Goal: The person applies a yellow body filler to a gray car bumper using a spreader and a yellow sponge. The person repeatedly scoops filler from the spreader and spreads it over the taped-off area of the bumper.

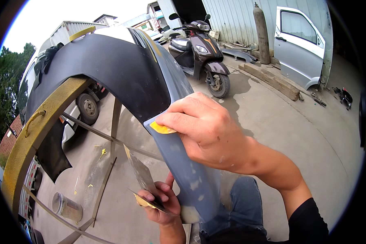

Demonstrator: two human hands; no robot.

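At frame centre the right hand (205,128) presses a yellow spreader (162,128) onto the grey car fender (179,162); lower down, the left hand (160,203) grips two metal putty knives (140,173) (fingers closed).

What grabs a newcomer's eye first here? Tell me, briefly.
The big grey car body panel arching across the middle on a yellowed metal stand. The right hand presses a yellow spreader against its edge, while the left hand below holds metal putty blades. Behind stands a dark scooter.
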